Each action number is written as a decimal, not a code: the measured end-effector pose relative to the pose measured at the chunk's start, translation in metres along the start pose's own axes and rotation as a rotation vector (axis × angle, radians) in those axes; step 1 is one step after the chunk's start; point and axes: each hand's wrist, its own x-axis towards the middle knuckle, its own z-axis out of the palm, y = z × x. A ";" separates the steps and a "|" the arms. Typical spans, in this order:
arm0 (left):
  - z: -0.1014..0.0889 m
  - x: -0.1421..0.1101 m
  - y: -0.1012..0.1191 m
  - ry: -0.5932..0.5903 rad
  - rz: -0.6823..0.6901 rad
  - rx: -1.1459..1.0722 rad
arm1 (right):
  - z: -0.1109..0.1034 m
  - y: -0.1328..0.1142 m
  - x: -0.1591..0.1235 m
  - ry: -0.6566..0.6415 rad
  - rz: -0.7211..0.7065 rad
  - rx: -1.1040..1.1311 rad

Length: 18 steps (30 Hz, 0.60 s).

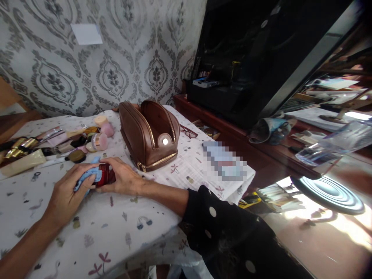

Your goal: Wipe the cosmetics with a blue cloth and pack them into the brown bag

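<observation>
Head view shows two bare hands working together above a white printed cloth (107, 224), near the left part of the table surface it covers. The left hand (71, 186) has its fingers and thumb closed around a bunched light blue cloth (93, 173), which presses against one end of a dark red glossy item (105, 175). The right hand (123, 178) clasps the other end of that item, thumb and fingers wrapped about it, so both hands meet at the red piece just in front of the cosmetics; what exactly it is cannot be told, since the fingers cover much of it. A black sleeve (226, 228) with white dots covers the right arm from below the wrist upward. Beyond the hands and to their right, a brown bag (135, 131) stands upright with its top unzipped and gaping. To the left lies a loose group: a cream tube (23, 163), a dark round item (76, 156) near the left fingers, a clear-lidded jar (99, 142) and a pink sponge (107, 130). Red-framed glasses (188, 132) rest beside the bag, and a pixelated object (224, 161) lies nearer the cloth's right edge.
</observation>
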 end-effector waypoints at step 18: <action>0.002 0.002 -0.006 -0.113 -0.252 -0.097 | 0.006 0.006 0.005 0.072 0.086 0.142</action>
